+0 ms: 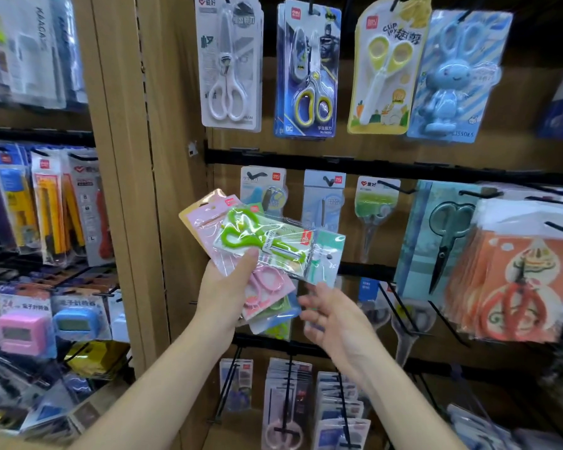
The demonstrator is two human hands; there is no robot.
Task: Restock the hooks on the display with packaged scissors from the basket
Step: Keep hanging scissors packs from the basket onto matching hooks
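Several packaged scissors (260, 254) fan out in the left hand (223, 287), whose thumb pinches them from the front, in front of the middle row of the display (387, 147). Uppermost is a clear sleeve holding lime-green scissors (241, 230), handles to the left, with a white label strip across the blades. Beneath it lie a pink-backed pack (208, 212), its pink handles showing below the thumb, and a teal-edged pack (327, 251) at the right. The right hand (332, 316) hovers just under the fan, fingers loosely spread, holding nothing.

One head-worn view — looking forward, slightly down, close to the hook display (371, 164), hands (228, 287) raised near it.
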